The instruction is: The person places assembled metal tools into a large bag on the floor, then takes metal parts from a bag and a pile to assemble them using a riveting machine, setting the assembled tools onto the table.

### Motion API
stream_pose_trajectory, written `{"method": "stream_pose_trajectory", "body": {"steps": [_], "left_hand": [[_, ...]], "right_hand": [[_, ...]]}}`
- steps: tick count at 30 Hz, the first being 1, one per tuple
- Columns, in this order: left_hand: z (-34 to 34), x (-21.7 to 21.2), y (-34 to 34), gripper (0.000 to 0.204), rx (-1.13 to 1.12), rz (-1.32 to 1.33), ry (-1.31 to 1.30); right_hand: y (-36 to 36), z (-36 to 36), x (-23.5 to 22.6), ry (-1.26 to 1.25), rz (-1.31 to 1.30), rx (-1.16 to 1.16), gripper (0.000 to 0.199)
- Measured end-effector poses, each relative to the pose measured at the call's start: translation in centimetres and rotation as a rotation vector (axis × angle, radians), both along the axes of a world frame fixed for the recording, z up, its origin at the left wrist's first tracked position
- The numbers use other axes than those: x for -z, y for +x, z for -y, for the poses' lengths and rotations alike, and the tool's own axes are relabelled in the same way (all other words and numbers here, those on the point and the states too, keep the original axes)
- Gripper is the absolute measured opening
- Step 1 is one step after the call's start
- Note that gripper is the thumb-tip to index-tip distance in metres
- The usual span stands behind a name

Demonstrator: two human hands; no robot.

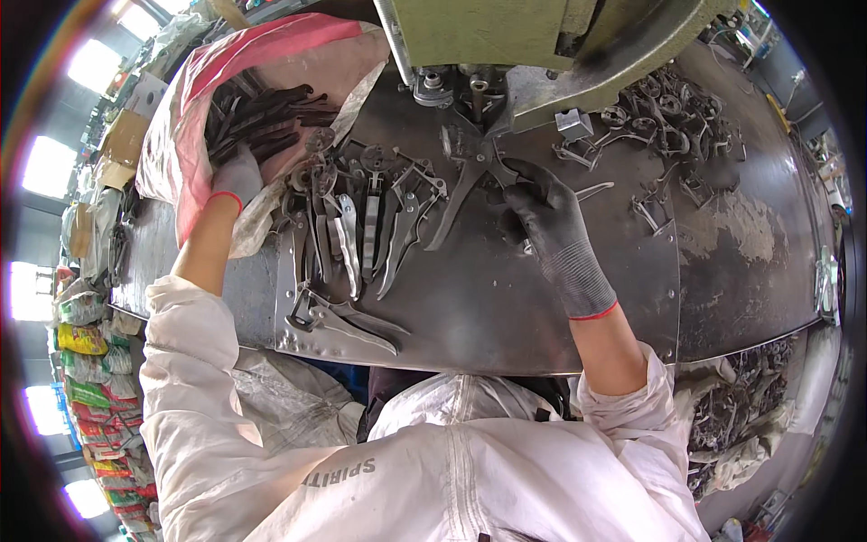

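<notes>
Gloves cover both hands: the right hand (542, 212) pinches bare steel pliers (470, 176), handles trailing toward the person, beneath the green press (506, 36), while the left hand (237, 176), far left, reaches into a pink sack (194, 99), grip hidden.

This is a workshop or small factory. A big green machine (506, 45) stands at the back of a gray metal table (506, 307). Just in front of the machine lie many metal plier parts (370, 217). To the left of the machine sits a sack (190, 117) full of dark handles. More metal pieces (659, 117) are piled to its right.
</notes>
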State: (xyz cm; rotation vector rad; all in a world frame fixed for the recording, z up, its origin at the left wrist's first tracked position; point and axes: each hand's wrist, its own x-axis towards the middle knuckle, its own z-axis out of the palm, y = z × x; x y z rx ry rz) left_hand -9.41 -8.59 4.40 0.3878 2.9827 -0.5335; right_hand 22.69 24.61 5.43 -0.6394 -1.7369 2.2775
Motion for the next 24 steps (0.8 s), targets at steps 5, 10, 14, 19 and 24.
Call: {"method": "stream_pose_trajectory", "body": {"steps": [5, 10, 14, 19, 24], "left_hand": [[-6.4, -4.4, 4.7, 0.048, -0.057, -0.155, 0.126], [-6.1, -4.7, 7.3, 0.043, 0.307, -0.094, 0.773], [-10.3, -5.6, 14.1, 0.038, 0.026, 0.336, 1.171], [-12.6, -2.7, 20.1, 0.039, -0.065, 0.881, 1.657], [-14.3, 1.0, 22.5, 0.031, -0.074, 0.814, 1.579]], "right_hand": [[-0.1, -0.9, 1.2, -0.009, 0.143, -0.024, 0.038], [0.1, 0.0, 0.4, -0.058, -0.003, -0.025, 0.04], [-0.4, -0.6, 1.0, 0.03, -0.003, -0.084, 0.041], [-0.4, -0.2, 0.6, 0.099, 0.107, -0.054, 0.04], [-0.6, -0.2, -0.2, 0.094, 0.225, 0.023, 0.038]]}}
